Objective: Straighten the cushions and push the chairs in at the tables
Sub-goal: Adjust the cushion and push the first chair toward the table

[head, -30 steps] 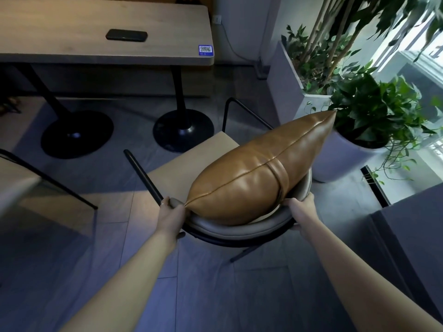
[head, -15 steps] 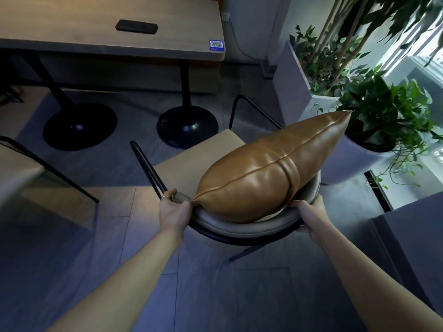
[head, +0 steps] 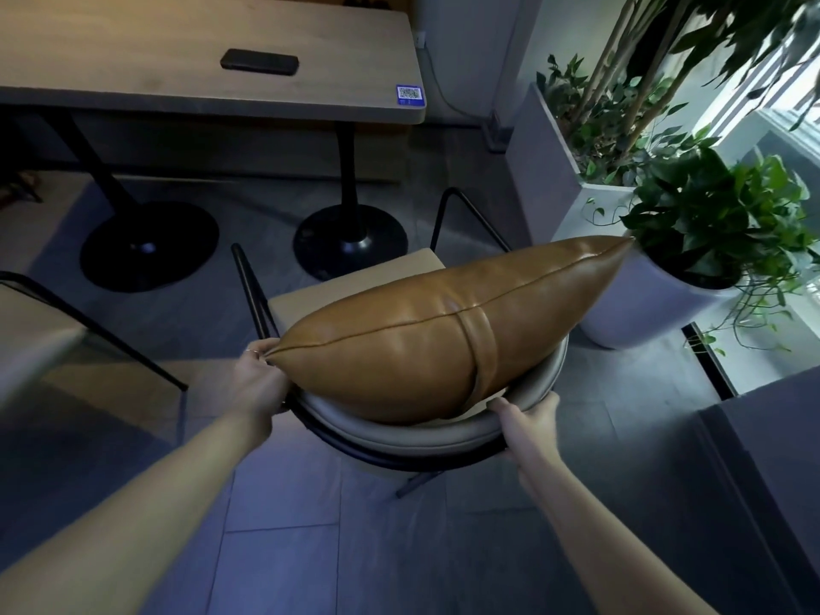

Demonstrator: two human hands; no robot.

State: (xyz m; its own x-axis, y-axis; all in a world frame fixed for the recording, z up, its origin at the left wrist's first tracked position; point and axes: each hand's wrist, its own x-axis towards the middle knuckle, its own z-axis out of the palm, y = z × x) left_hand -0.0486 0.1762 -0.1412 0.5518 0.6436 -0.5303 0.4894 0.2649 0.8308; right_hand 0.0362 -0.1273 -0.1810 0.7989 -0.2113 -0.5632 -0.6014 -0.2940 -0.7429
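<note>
Left hand (head: 259, 383) pinches cushion (head: 435, 335) corner, right hand (head: 530, 421) grips chair (head: 399, 441) back; table (head: 199, 59) straight ahead w/ gap.

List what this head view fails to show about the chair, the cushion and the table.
- Chair seat: mostly covered by the brown cushion; front legs hidden below it.
- Right hand: fingers tucked behind the chair's backrest, so the grip is unclear.
- Left hand: fingertips pinch the cushion corner; palm unseen.
- Table: left end cut by the frame edge.
- Blue sticker: too small to read.
</note>
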